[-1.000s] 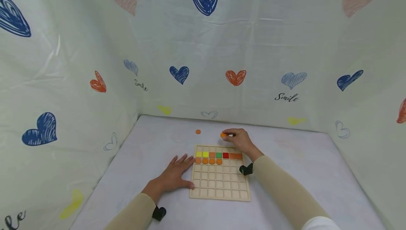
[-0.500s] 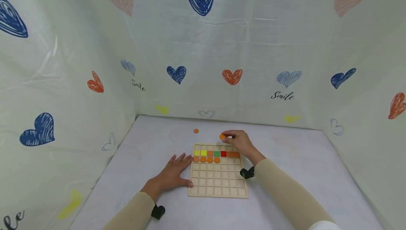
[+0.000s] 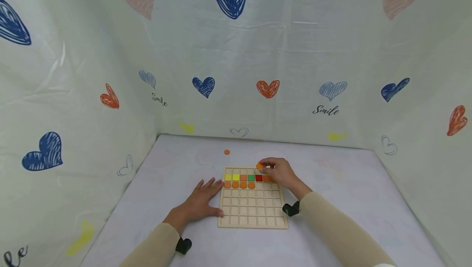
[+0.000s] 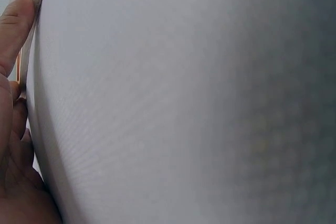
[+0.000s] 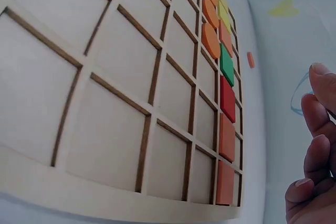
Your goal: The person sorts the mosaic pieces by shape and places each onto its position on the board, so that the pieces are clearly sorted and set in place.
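Observation:
A wooden grid board (image 3: 254,209) lies on the table. Square tiles in yellow, orange, green and red, such as the green tile (image 5: 226,65), fill its second row from the back. Several round orange discs (image 3: 243,185) sit in the row in front of them, at the left. My right hand (image 3: 282,173) pinches another orange disc (image 3: 259,166) between thumb and fingertips, above the board's back edge. My left hand (image 3: 199,202) lies flat with fingers spread, fingertips and thumb at the board's left edge. The thumb (image 4: 16,22) touches that edge in the left wrist view.
One loose orange disc (image 3: 226,152) lies on the table behind the board. A white tabletop (image 3: 324,185) extends around the board. White sheets (image 3: 236,46) printed with hearts hang behind and at the sides.
My right hand has come nearer with the orange disc, from behind the board to over its back edge. The left hand has stayed in place. The head view has shifted slightly.

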The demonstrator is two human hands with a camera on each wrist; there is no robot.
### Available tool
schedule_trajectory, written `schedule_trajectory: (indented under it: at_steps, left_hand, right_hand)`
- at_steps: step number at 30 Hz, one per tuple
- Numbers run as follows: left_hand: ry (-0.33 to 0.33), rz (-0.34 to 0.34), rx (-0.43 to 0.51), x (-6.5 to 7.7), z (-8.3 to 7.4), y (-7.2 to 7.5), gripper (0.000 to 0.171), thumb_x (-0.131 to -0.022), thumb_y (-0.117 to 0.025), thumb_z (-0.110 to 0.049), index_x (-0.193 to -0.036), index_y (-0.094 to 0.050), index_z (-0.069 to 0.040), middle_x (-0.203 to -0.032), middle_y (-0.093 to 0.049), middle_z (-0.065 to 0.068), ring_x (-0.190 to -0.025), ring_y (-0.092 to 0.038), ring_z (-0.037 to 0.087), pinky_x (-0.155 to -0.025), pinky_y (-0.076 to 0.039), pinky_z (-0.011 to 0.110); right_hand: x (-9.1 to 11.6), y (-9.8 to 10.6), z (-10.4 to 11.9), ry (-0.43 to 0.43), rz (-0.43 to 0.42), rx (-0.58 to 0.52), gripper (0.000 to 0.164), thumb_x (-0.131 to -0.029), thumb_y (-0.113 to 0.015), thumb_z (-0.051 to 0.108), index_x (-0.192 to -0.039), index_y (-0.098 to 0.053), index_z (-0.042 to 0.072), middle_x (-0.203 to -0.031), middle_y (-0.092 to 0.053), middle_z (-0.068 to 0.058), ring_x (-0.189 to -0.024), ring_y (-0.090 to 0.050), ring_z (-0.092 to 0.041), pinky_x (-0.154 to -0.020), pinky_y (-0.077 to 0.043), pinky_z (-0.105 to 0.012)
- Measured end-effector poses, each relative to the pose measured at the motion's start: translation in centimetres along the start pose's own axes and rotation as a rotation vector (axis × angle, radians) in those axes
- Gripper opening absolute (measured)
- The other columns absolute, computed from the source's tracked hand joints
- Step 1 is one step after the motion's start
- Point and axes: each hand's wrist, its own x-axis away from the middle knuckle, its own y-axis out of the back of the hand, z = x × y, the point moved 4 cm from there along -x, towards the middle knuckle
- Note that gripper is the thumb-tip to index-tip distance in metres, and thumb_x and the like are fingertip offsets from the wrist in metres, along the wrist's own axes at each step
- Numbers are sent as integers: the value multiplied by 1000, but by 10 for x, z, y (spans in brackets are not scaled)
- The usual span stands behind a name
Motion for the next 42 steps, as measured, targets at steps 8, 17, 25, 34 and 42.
schedule_trajectory:
  at_steps: [8,17,25,34,42]
  left_hand:
    - [-2,2,12,-1,1,-1,110,-77,-88,-58,-166,-36,-21,-173,-34,2,-164,-18,29,-134,-4,58]
    - [10,-2,5,-3,5,-2,111,-77,-88,-59,-166,-36,-21,-173,-33,-2,-165,-16,26,-135,-4,54]
    - [-6,-1,18,-2,3,0,110,-77,-88,-59,-166,-37,-19,-173,-34,-1,-165,-17,27,-135,-4,54]
    - [-12,1,14,-1,2,0,109,-78,-88,-58,-166,-37,-18,-173,-34,0,-165,-17,27,-135,-4,54]
    - [-12,1,22,-1,2,0,110,-78,-88,-59,-166,-37,-17,-173,-34,0,-165,-17,27,-135,-3,53]
  right_hand:
    - [14,-2,-6,14,7,25,23,-93,-82,17,-114,-81,10,-103,-76,-2,-85,-53,-20,-70,-44,-27]
    - [23,-6,-15,6,1,100,21,-92,-83,16,-112,-83,15,-106,-73,-2,-85,-52,-19,-73,-45,-29]
    - [29,-14,-26,17,29,93,21,-90,-85,17,-111,-83,15,-101,-72,4,-89,-56,-15,-79,-49,-30]
    - [33,-20,-23,41,35,121,20,-91,-84,18,-110,-83,14,-103,-74,4,-93,-59,-13,-85,-53,-31]
    - [33,-23,-24,59,26,187,21,-90,-84,16,-111,-82,11,-100,-71,5,-90,-60,-11,-84,-54,-32]
